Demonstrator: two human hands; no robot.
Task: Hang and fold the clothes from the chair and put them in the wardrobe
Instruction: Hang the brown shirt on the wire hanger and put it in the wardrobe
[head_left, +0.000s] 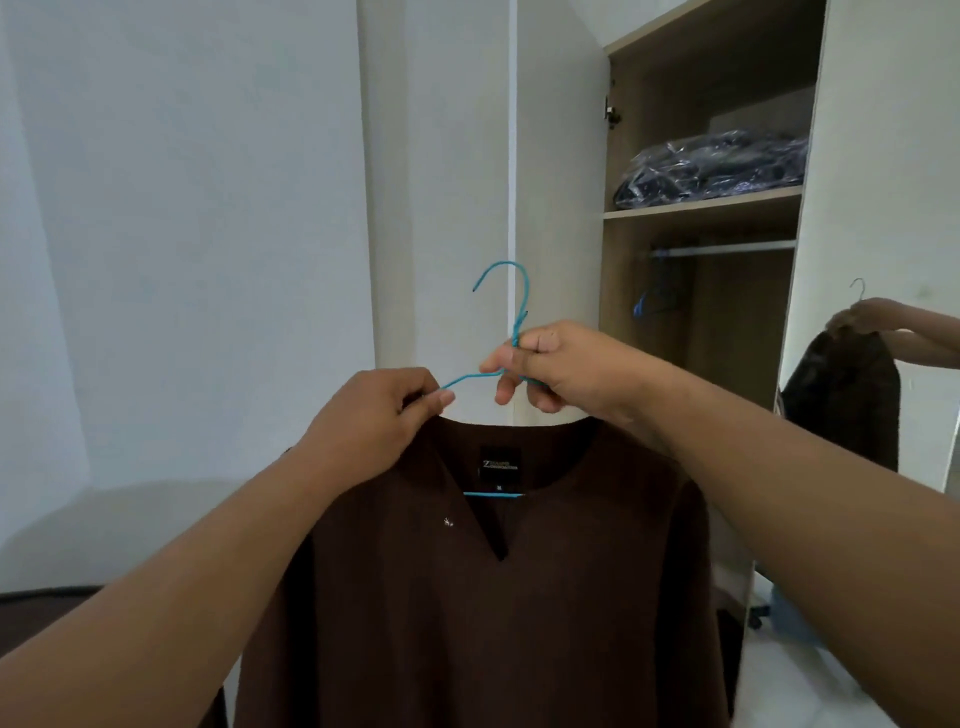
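A dark brown V-neck shirt hangs in front of me on a blue wire hanger, whose hook stands above the collar. My right hand grips the hanger's neck just below the hook. My left hand pinches the shirt's left shoulder where the hanger's arm enters the collar. The hanger's bottom bar shows through the neck opening. The open wardrobe stands behind, to the right.
Inside the wardrobe a shelf holds plastic-wrapped dark clothes. Below it runs a rail with a blue hanger on it. A mirror on the right door reflects the hands and shirt. White wall lies left.
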